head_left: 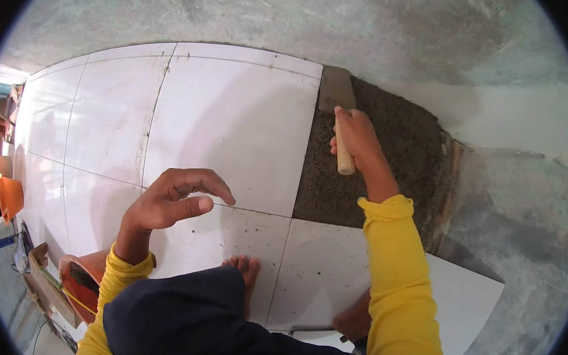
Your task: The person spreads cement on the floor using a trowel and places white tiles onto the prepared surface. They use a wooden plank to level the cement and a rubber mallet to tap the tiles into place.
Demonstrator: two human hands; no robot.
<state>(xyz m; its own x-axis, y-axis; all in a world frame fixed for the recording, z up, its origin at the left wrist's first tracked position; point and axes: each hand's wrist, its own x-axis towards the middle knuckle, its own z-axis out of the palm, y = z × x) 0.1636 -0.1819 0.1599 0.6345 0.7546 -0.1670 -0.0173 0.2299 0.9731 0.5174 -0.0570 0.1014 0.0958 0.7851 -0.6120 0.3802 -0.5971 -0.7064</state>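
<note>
My right hand (pixel 359 140) is closed round the wooden handle of a trowel (pixel 345 157). The trowel's flat grey blade (pixel 336 91) lies at the far left corner of a patch of dark wet mortar (pixel 394 133), beside the edge of a large white tile (pixel 234 127). My left hand (pixel 179 199) hovers over the white tiles with nothing in it, its fingers curved and the thumb apart from them. Between the blade and the wall, the contact is too small to make out.
Bare grey concrete walls (pixel 296 18) rise beyond the tiles and at the right. An orange bucket (pixel 83 275) with a dark mix inside stands at lower left. Farther left is another orange container (pixel 10 197). My bare foot (pixel 244 271) rests on the tiles.
</note>
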